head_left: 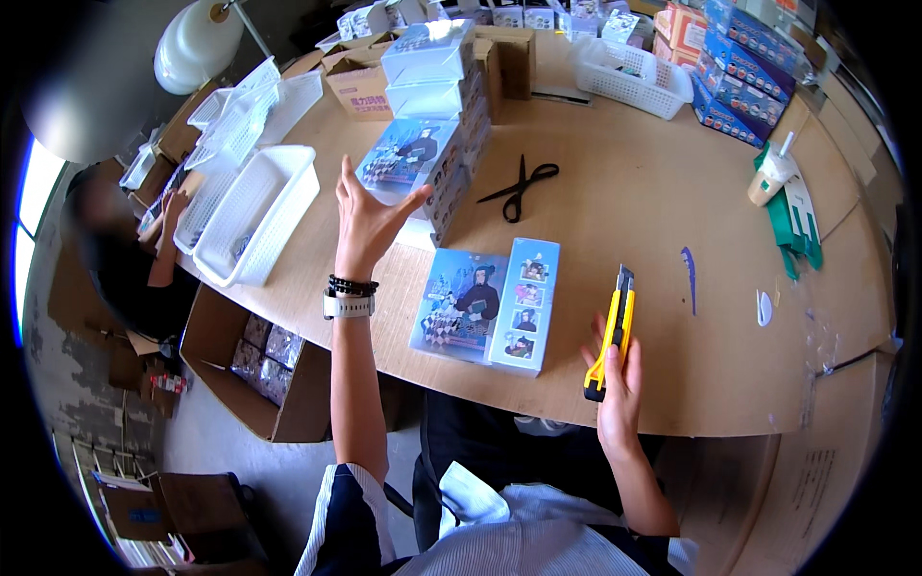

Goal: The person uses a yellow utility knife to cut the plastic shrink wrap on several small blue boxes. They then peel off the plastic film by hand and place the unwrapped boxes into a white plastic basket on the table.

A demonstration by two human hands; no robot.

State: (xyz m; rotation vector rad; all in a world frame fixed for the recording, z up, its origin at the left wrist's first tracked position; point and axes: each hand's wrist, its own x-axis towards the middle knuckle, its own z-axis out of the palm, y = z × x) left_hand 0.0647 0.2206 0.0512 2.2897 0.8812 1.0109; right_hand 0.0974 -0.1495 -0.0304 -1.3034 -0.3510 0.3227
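While the right hand has its fingers clenched round a yellow plastic utility knife held upright at the near edge of the round wooden worktop, the left hand is raised with fingers spread and released, just before a stack of pale blue illustrated cardboard boxes. A flat blue illustrated box lies between the hands; black scissors rest beyond it.

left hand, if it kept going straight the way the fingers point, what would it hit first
Probably the stack of pale blue illustrated boxes just beyond the open left hand; its fingertips already reach the lowest box's edge in the picture, though depth is unclear.
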